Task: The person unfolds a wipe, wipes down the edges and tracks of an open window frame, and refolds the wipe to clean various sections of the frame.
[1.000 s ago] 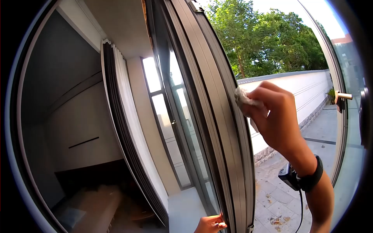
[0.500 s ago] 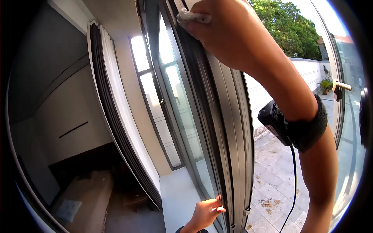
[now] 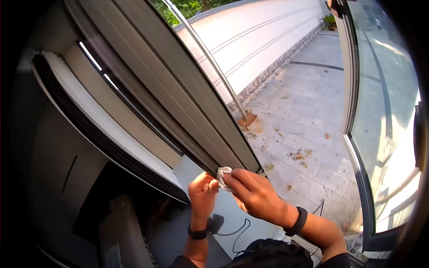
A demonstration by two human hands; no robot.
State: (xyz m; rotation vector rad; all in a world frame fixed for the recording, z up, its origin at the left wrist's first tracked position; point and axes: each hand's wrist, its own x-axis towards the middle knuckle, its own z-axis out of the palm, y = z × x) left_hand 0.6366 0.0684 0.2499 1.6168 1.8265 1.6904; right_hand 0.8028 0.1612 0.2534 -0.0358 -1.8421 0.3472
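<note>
A crumpled whitish cloth (image 3: pixel 224 177) is pinched in my right hand (image 3: pixel 258 194), close to the lower part of the grey-brown window frame (image 3: pixel 174 85). Right beside it, on the left, is my left hand (image 3: pixel 202 192), its fingers curled near the cloth and the frame's edge; what they hold, if anything, is hidden. Both wrists wear black bands, and a small dark device with a cable hangs by the left wrist.
An open glass pane (image 3: pixel 380 102) stands at the right. Outside are a paved floor (image 3: pixel 304 102), a white wall (image 3: pixel 263 31) and a thin metal pole (image 3: pixel 210 58). Dark and white curtains (image 3: pixel 107 138) hang at the left, above a pale sill (image 3: pixel 185 172).
My right hand has come down from high on the frame with the cloth, to beside my left hand. The view has tilted downward. My left hand now lies against the frame's lower part near the cloth.
</note>
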